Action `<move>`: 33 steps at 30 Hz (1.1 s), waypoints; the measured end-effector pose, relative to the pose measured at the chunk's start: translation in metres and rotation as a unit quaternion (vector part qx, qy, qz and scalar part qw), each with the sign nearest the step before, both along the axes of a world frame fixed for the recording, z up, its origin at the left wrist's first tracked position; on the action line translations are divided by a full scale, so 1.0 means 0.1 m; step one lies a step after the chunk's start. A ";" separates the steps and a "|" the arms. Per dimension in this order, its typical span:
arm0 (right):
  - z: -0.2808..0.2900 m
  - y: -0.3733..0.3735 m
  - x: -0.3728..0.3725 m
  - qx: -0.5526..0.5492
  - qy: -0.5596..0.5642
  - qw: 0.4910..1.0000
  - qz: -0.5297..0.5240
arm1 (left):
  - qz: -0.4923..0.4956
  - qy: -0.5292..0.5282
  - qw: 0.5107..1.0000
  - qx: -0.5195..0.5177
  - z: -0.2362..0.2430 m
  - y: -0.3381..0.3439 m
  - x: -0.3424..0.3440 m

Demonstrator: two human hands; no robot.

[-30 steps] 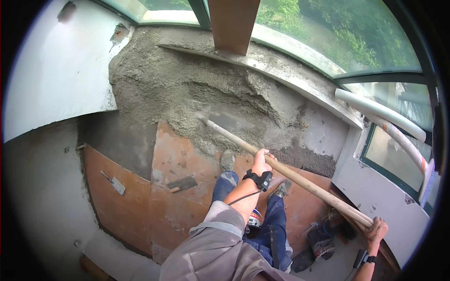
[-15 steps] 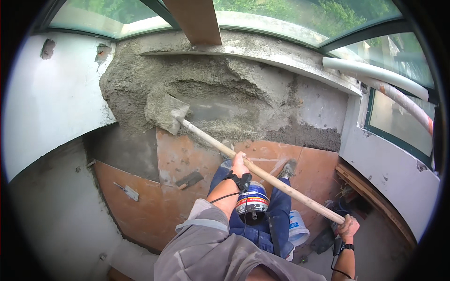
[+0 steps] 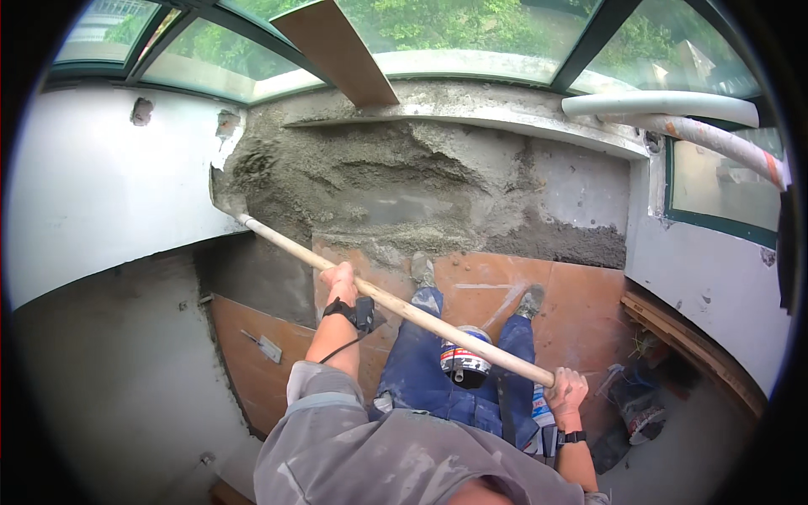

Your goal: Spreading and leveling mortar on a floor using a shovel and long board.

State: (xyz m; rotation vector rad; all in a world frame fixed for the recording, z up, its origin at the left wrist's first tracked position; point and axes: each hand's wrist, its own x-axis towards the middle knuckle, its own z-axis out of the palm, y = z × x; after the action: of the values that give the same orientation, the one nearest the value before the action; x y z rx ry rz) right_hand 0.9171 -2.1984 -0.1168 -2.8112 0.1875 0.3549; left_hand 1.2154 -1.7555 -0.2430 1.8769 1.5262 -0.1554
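Observation:
My left hand (image 3: 338, 276) is closed around the pale wooden handle of a long shovel (image 3: 421, 321), partway along it. Lower right, my right hand (image 3: 568, 389) grips the handle's end. The handle slants up to the left, and its blade sits at the left edge of a heap of wet grey mortar (image 3: 370, 172), close against the white wall (image 3: 118, 185). Mortar covers much of the blade, so its outline is hard to make out.
Orange-brown tiles (image 3: 497, 286) lie under my feet, with a plastering trowel (image 3: 269, 348) at left. A paint bucket (image 3: 467, 358) stands between my legs. A board (image 3: 337, 55) leans at the window; pipes (image 3: 665, 107) cross at right, above stacked planks (image 3: 686, 345).
The shovel blade has moved left from the middle-left of the mortar to the wall's corner. Both hands have shifted left with the handle, and my view has tilted.

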 end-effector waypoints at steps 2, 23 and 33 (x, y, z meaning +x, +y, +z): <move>-0.12 -0.32 -0.24 0.011 -0.030 0.999 -0.003 | -0.002 -0.080 0.997 -0.025 -0.22 0.18 -0.42; 1.75 -1.62 -1.15 -0.149 0.320 0.928 -0.119 | 0.125 -0.044 0.940 -0.315 0.13 -2.92 -1.70; 1.58 -1.35 -0.58 -0.141 0.243 0.955 -0.089 | 0.175 -0.048 0.904 -0.386 -0.34 -2.51 -1.58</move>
State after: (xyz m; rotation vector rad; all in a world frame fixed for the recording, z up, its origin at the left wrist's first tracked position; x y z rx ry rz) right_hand 0.8592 -2.3338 0.0414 -2.8914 0.6393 1.0474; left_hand 1.0569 -2.0062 -0.2771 0.9589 1.4167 -0.4243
